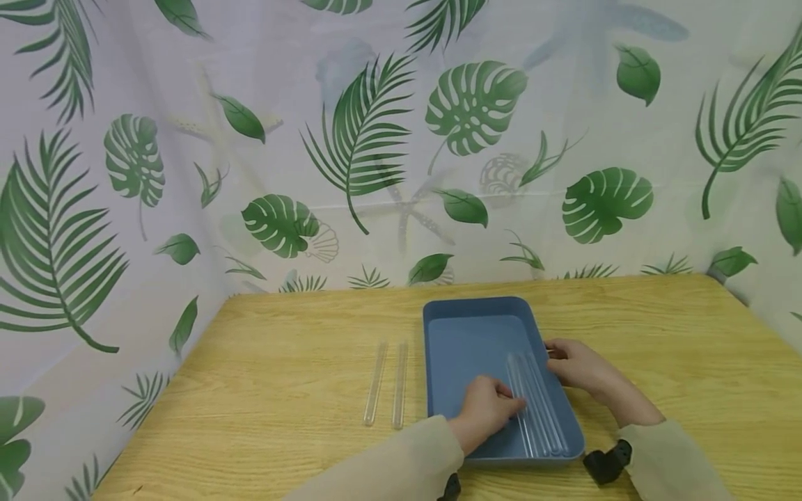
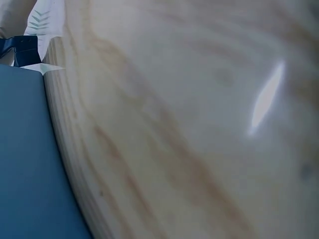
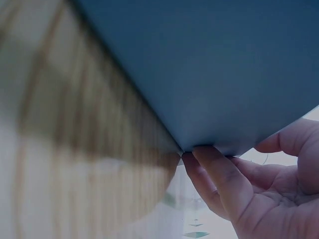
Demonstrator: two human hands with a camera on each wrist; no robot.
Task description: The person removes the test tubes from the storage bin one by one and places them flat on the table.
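A blue rectangular tray [image 1: 473, 309] holds several clear test tubes [image 1: 544, 410], lying side by side along its right wall. My left hand [image 1: 489, 410] reaches over the tray's near left part, its curled fingers and thumb pinching the leftmost of these tubes. At the right side of the tray, my right hand [image 1: 579, 365] grips the wall. The right wrist view shows fingers [image 3: 224, 174] along the lower edge of that wall, with the thumb higher up. Two more clear test tubes [image 1: 399, 386] lie on the table left of the tray, roughly parallel and apart.
The wood-grain table [image 1: 282, 376] extends to both sides of the tray. Behind it hangs a white cloth [image 1: 376, 229] printed with green leaves. A dark wrist device [image 1: 608, 463] sits at the right sleeve, close to the tray's near right corner.
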